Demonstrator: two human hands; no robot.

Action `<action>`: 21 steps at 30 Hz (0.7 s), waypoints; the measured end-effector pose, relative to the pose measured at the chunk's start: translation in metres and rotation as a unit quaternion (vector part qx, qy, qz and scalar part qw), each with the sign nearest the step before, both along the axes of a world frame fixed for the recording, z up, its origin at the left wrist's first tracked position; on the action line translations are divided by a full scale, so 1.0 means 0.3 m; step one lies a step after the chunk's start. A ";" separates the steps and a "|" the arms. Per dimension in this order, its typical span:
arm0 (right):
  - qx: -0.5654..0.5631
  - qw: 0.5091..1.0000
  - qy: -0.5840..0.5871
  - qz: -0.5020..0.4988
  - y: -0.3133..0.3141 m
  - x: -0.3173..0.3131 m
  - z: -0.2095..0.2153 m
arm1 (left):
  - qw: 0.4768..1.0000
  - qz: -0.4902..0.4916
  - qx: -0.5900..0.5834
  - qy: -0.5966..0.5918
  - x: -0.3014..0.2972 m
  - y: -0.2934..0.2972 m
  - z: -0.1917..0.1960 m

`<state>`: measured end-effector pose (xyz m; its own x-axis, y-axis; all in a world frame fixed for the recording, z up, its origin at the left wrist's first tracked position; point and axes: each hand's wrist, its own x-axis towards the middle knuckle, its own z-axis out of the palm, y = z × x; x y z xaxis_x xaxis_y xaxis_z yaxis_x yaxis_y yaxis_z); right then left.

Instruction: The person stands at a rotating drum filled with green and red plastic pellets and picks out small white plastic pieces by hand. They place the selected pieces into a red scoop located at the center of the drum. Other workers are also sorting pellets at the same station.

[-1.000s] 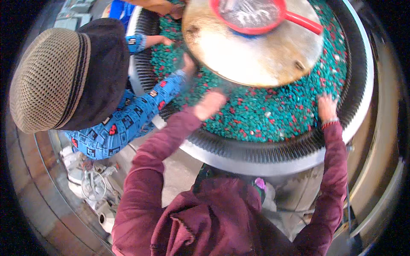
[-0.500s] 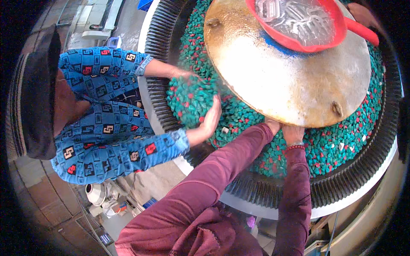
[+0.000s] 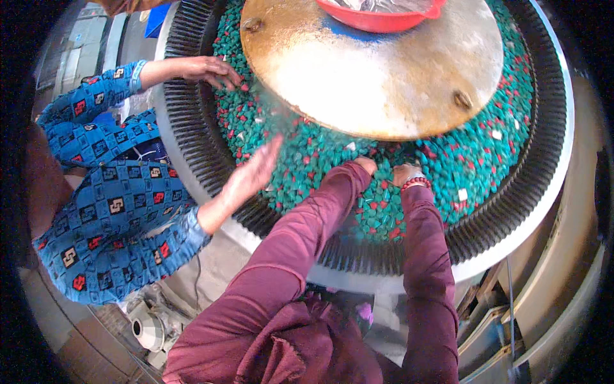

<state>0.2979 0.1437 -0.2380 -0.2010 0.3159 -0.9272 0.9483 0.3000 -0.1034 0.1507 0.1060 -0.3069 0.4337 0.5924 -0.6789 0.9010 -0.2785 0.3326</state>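
Small green and red chips (image 3: 377, 217), with a few white pieces among them, fill the ring-shaped trough of a round tub. My left hand (image 3: 366, 165) reaches into them near the front edge of the central disc, its fingers buried. Close by on its right, my right hand (image 3: 406, 173), with a red bead bracelet at the wrist, is sunk in the same chips. Neither hand's fingers show, nor what they may hold. Above my hands lies the worn, pale round disc (image 3: 377, 83) with brown stains and small knobs.
A red plastic pan (image 3: 377, 22) with clear pieces sits on the disc. Black ribbed lining (image 3: 185, 121) and a pale rim (image 3: 543, 211) surround the trough. On the left, a co-worker in a patterned blue sleeve (image 3: 160, 243) holds both hands over the chips.
My view has shifted, so the tub sits higher and further left. My hands have come out from the disc's edge toward me. The co-worker's hands have parted and released a heap of chips.
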 end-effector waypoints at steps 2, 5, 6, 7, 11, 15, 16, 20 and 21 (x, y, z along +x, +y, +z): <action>-0.011 0.999 0.012 0.043 -0.098 0.025 0.104 | 0.997 -0.071 -0.034 0.013 -0.006 -0.096 0.071; -0.012 0.996 0.006 0.083 -0.257 0.015 0.233 | 0.987 -0.141 -0.046 -0.056 -0.082 -0.208 0.162; -0.005 0.996 0.001 0.092 -0.310 0.018 0.230 | 0.980 -0.164 -0.042 -0.105 -0.111 -0.221 0.195; 0.001 0.994 -0.001 0.105 -0.349 0.018 0.235 | 0.971 -0.182 -0.040 -0.148 -0.154 -0.244 0.215; 0.004 0.990 -0.040 0.137 -0.403 0.076 0.458 | 0.961 -0.158 0.016 -0.228 -0.307 -0.351 0.371; 0.015 0.989 -0.073 0.131 -0.381 0.208 0.660 | 0.951 -0.204 -0.112 0.205 -0.434 -0.366 0.583; 0.055 0.989 -0.075 0.119 -0.372 0.276 0.683 | 0.937 -0.197 -0.105 0.268 -0.458 -0.360 0.589; 0.280 0.953 -0.039 0.110 -0.325 0.595 0.621 | 0.945 -0.040 -0.069 0.317 -0.527 -0.265 0.818; 0.315 0.941 -0.005 0.123 -0.276 0.612 0.659 | 0.931 0.018 0.021 0.364 -0.624 -0.306 0.763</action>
<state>0.4817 0.0607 -0.0404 -0.3321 0.7492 -0.5731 0.8420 0.5093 0.1778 -0.0364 0.0143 -0.0780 -0.1528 0.6303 -0.7611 0.8923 -0.2431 -0.3804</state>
